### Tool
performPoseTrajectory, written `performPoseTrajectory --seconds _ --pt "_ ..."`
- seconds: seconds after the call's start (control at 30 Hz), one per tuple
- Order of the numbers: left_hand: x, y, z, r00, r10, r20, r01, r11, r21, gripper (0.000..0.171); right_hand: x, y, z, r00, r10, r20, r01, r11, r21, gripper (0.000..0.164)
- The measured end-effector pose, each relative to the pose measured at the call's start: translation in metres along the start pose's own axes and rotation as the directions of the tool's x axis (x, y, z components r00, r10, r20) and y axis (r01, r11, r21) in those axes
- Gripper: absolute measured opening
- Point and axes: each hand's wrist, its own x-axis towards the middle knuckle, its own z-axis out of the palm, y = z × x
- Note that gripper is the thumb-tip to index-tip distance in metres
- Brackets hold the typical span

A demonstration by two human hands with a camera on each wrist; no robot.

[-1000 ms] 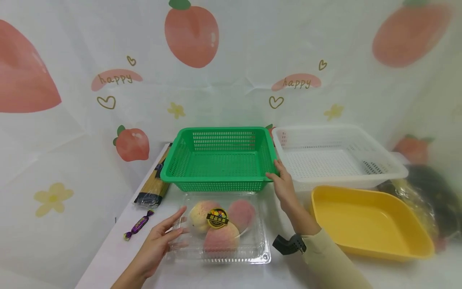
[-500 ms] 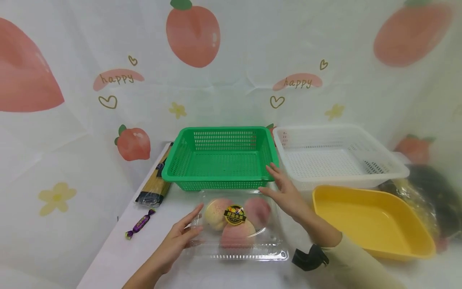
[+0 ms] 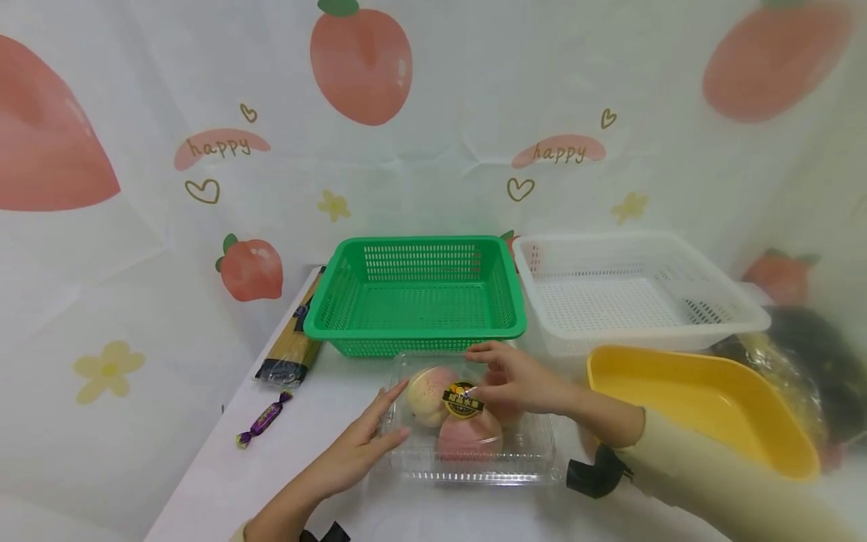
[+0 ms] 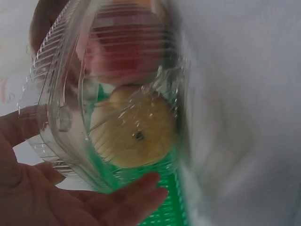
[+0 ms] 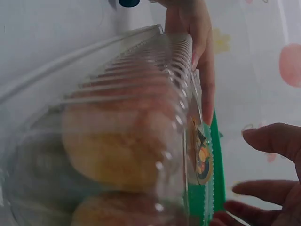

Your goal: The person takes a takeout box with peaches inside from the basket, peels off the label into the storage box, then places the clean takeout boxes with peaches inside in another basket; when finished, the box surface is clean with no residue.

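Note:
A clear plastic fruit box (image 3: 474,477) holding three peaches (image 3: 470,438) lies in front of the green basket, with a black and gold sticker (image 3: 463,401) on its lid. My left hand (image 3: 352,455) rests against the box's left side, fingers extended; the left wrist view shows its fingers (image 4: 136,197) by the ribbed wall and a yellowish peach (image 4: 134,129) inside. Over the lid's right part is my right hand (image 3: 518,380), hiding most of one peach. In the right wrist view that hand (image 5: 277,174) has spread fingers and holds nothing.
Behind the box stands a green basket (image 3: 416,335), with a white basket (image 3: 643,335) to its right. A yellow tray (image 3: 677,391) sits near my right forearm. Packaged noodles (image 3: 287,350) and a purple wrapped candy (image 3: 264,420) lie at left. A dark bag (image 3: 813,369) is far right.
The fruit box has slid to the right, my left hand moving along with it. My right hand has left the green basket's front right corner and come down over the box lid.

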Motion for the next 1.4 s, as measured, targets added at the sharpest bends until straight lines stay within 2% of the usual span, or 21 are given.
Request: performPoseTrajectory --seconds 0.13,0.3,0.4,0.6,0.83,1.4 --pt "0.004 0.007 0.000 0.999 0.016 -0.051 -0.006 0.981 0.195 0.067 0.004 -0.002 -0.004 0.996 -0.017 0.089 0.019 1.000 -0.017 0.040" --pt "0.012 0.012 0.002 0.995 0.093 -0.045 -0.077 0.958 0.277 0.072 0.011 -0.005 -0.005 0.988 -0.050 0.149 0.064 0.993 -0.095 0.029" --pt "0.015 0.013 0.003 0.994 0.103 -0.043 -0.088 0.959 0.270 0.074 0.015 -0.004 -0.004 0.987 -0.054 0.151 0.071 0.992 -0.107 0.027" --pt "0.018 0.010 0.006 0.996 0.088 -0.026 -0.082 0.979 0.189 0.073 0.022 0.002 -0.004 0.989 -0.053 0.137 0.064 0.995 -0.079 0.016" --pt "0.018 0.010 0.006 0.997 0.079 -0.020 -0.075 0.984 0.161 0.071 0.024 0.003 -0.003 0.992 -0.044 0.118 0.053 0.996 -0.077 0.006" --pt "0.018 0.008 0.005 0.997 0.082 0.013 -0.083 0.988 0.133 0.072 0.023 0.005 -0.003 0.992 -0.019 0.125 0.019 1.000 0.004 0.008"
